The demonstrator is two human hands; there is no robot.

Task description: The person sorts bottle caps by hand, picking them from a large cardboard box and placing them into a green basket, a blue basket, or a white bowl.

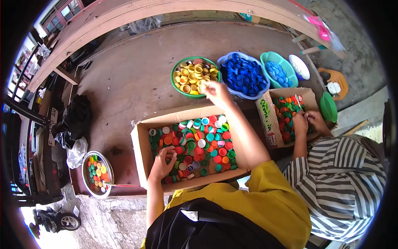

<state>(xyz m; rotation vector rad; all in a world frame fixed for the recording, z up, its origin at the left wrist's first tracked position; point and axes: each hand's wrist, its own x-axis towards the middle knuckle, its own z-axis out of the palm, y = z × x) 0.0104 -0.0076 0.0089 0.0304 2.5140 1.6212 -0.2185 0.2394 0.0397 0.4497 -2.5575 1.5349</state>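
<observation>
My right hand (pixel 219 94) reaches over the near edge of a green basket (pixel 173 81) of yellow bottle caps (pixel 192 77). Its fingers are pinched on a yellow bottle cap (pixel 203 86). Below, my left hand (pixel 163 162) is over the left part of a cardboard box (pixel 143 159), with its fingers curled together. Something small and whitish shows at those fingertips, too small to make out. Loose bottle caps (pixel 201 143) in red, green, white, orange and other colours cover the bottom of the box.
Beside the green basket stand a basin (pixel 222 74) of dark blue caps and a turquoise basin (pixel 265 59) of light blue ones. A metal bowl (pixel 109 182) of mixed caps sits at left. A person in stripes (pixel 336 182) works at another cardboard box (pixel 269 120) on the right.
</observation>
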